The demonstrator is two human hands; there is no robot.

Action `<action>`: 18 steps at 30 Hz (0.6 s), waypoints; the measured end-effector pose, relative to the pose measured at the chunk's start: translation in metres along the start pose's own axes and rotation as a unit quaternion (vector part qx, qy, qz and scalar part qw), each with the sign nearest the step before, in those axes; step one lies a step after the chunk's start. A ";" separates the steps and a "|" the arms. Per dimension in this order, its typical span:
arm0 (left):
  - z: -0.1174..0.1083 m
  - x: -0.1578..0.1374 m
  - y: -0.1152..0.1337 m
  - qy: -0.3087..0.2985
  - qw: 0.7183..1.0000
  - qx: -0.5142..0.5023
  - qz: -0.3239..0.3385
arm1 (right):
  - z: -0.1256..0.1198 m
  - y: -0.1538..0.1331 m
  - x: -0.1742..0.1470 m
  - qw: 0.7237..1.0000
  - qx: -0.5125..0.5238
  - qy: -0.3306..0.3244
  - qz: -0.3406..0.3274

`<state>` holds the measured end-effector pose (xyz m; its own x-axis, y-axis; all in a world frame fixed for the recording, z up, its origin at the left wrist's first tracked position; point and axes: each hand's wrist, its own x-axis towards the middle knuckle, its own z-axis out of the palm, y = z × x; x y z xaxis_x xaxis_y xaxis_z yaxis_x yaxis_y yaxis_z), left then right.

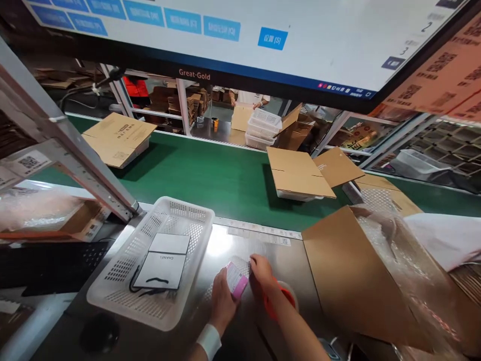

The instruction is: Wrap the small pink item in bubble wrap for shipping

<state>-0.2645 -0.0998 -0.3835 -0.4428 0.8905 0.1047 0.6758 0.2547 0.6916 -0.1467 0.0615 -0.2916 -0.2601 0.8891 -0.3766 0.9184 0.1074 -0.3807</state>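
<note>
Open brown cardboard carton [353, 281] with bubble wrap sits right on the steel bench, white perforated plastic basket [150, 260] left; between them, the small pink-and-white printed box [236, 279]. Looks light, stiff, slick-faced; best pinched across its short edges. Left hand [222, 303] closed around it from below, right hand [262, 273] fingertips touching its top edge, orange tape roll [280, 301] at the wrist.

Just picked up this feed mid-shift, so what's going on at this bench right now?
A person stands at a steel bench beside a green conveyor. Both hands hold a small pink box, the left hand under it and the right hand at its edge. A white mesh basket with a folded white paper bag sits to the left; an open cardboard carton with bubble wrap lies to the right.
</note>
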 end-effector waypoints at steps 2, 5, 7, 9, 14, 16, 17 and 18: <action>0.002 -0.001 -0.001 -0.005 1.000 -0.003 -0.005 | -0.001 0.000 -0.004 1.000 0.005 0.001 -0.007; 0.002 -0.004 -0.002 -0.002 1.000 -0.010 -0.003 | -0.005 0.001 -0.008 1.000 0.007 0.001 -0.014; 0.001 -0.005 -0.001 0.005 1.000 -0.012 0.003 | -0.007 0.000 -0.010 1.000 0.004 0.001 -0.012; -0.001 -0.005 -0.001 0.009 1.000 -0.011 0.010 | -0.007 0.000 -0.011 1.000 0.001 -0.001 -0.008; -0.004 -0.001 -0.002 -0.013 1.000 -0.016 0.000 | -0.007 -0.004 -0.012 1.000 -0.008 -0.003 -0.006; -0.005 0.000 -0.002 -0.028 0.999 -0.018 -0.014 | -0.008 -0.006 -0.013 1.000 -0.014 -0.004 -0.010; -0.005 0.000 -0.002 -0.033 0.999 -0.019 -0.019 | -0.008 -0.006 -0.013 1.000 -0.017 -0.003 -0.013; -0.005 0.000 -0.002 -0.032 0.999 -0.020 -0.021 | -0.009 -0.007 -0.015 1.000 -0.022 -0.002 -0.017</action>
<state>-0.2693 -0.1025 -0.3813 -0.4305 0.9021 0.0299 0.6332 0.2782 0.7223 -0.1463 0.0517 -0.2754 -0.2917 0.8833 -0.3671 0.9215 0.1566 -0.3555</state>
